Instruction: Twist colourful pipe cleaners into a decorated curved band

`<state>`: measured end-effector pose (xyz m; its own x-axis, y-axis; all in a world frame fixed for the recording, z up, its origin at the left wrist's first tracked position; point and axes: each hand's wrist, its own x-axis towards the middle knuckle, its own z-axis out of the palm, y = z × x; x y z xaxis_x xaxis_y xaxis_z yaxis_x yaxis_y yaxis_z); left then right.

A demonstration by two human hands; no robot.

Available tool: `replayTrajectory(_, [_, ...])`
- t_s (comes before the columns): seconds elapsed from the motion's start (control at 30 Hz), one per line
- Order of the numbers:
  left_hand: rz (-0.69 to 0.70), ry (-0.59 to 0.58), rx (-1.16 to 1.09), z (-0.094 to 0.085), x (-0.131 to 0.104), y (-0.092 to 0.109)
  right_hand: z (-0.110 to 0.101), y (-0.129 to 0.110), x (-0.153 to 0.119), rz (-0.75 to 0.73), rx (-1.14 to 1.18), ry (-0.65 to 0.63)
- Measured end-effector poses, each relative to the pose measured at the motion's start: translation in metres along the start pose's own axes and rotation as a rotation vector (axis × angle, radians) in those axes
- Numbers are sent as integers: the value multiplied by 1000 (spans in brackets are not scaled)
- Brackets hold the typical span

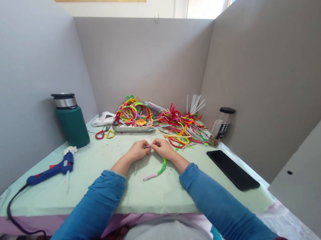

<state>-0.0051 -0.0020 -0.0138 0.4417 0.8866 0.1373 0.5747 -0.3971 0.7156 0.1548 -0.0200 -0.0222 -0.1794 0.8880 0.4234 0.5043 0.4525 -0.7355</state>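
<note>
Above the middle of the table my left hand [139, 150] and my right hand [162, 149] meet, fingers pinched together. A short bit of a thin purplish strand [148, 146], which looks like a pipe cleaner, shows between the fingertips of both hands. Below my right hand curves a fuzzy band [162, 168], green along the bend and pale pink at its end; its upper end is hidden by that hand. A thin pale strand [135, 167] hangs or lies by my left wrist. The fingers cover most of what they grip.
Behind the hands stands a metal tray [133, 129] of colourful rings, beside a heap of pipe cleaners [184, 124]. Scissors [110, 134], a green bottle [72, 125] and a corded glue gun [52, 169] are left; a black phone [232, 169] and lidded clear container [223, 122] are right. Grey partitions [146, 53] enclose the table.
</note>
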Motion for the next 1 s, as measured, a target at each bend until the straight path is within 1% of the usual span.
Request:
replayTrajectory(0.23, [58, 61, 135, -3, -4, 7, 0, 0, 0, -3, -7, -2])
replayTrajectory(0.43, [112, 99, 239, -3, -2, 6, 1, 2, 1, -1, -2, 1])
replayTrajectory(0.53, [138, 104, 269, -3, -1, 5, 1, 3, 2, -3, -2, 3])
replayTrajectory(0.7, [118, 115, 313, -3, 1, 3, 0, 0, 1, -4, -3, 0])
replayTrajectory(1.0, [169, 130, 396, -2, -1, 3, 0, -1, 0, -8, -5, -9])
